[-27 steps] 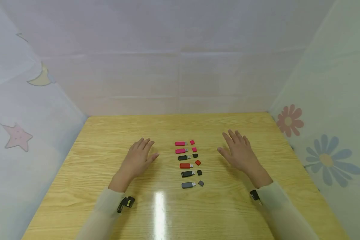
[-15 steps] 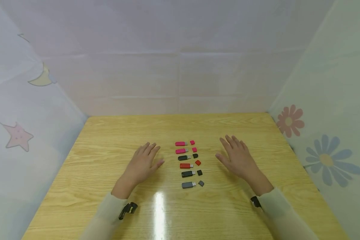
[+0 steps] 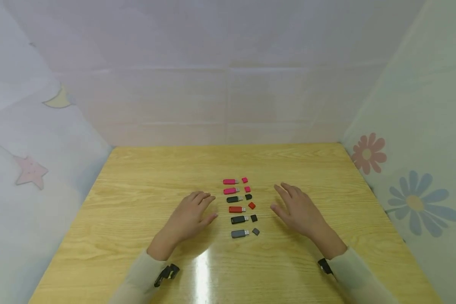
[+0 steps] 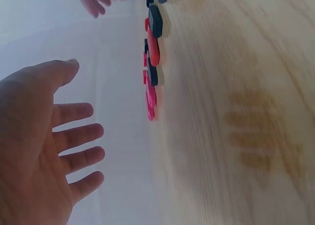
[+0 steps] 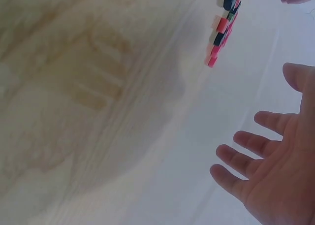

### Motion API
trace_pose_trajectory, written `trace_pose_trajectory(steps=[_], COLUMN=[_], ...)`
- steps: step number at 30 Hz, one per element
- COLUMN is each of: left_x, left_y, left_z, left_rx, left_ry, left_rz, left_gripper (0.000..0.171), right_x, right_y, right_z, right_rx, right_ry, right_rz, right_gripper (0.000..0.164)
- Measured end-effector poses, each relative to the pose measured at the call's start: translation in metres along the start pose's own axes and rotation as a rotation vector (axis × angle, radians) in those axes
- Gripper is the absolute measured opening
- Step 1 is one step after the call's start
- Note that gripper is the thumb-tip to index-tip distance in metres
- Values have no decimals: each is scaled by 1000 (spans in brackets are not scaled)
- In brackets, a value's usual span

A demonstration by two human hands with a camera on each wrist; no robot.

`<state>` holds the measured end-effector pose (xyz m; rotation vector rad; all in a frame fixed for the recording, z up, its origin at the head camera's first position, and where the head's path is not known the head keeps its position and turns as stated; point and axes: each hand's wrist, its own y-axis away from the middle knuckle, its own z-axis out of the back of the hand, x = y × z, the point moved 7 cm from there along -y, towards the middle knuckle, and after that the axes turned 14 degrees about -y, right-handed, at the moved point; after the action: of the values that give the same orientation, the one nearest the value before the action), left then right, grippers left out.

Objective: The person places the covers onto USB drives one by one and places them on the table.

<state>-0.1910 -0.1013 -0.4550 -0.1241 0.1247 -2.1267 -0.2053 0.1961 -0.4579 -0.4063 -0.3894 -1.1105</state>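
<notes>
Several USB sticks lie in a column on the wooden table, each with its cap off to the right. From the far end come two pink USB sticks, a small black one, a red USB stick, a larger black one and a grey USB stick. A red cap and a grey cap are among the caps. My left hand hovers left of the column, fingers spread and holding nothing. To the right of the caps, my right hand is likewise spread over the table, touching nothing.
The wooden table reaches back to a pale cloth wall. Cloth sides with printed flowers and a star stand at right and left. A dark device is strapped at the left wrist.
My left hand has moved right and nearer to me, toward the USB sticks. The right hand has come slightly left and nearer to me. The sticks and caps lie as before.
</notes>
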Motion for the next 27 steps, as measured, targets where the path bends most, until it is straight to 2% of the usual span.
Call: trace_pose_trajectory(steps=[5,17,27], left_x=[-12,-32,-45], left_y=[-1,3,3], left_z=[5,1,-13], left_rx=[1,-3,100], left_ry=[25,12,34], left_rz=[-52,-134,-162], left_gripper=[52,50,53], right_x=[6,19,28], right_y=[1,9,12], right_z=[-5,-23,-31], right_rx=[11,63,119], right_ry=[4,19,42], right_rz=[13,34,54], right_gripper=[65,52,48])
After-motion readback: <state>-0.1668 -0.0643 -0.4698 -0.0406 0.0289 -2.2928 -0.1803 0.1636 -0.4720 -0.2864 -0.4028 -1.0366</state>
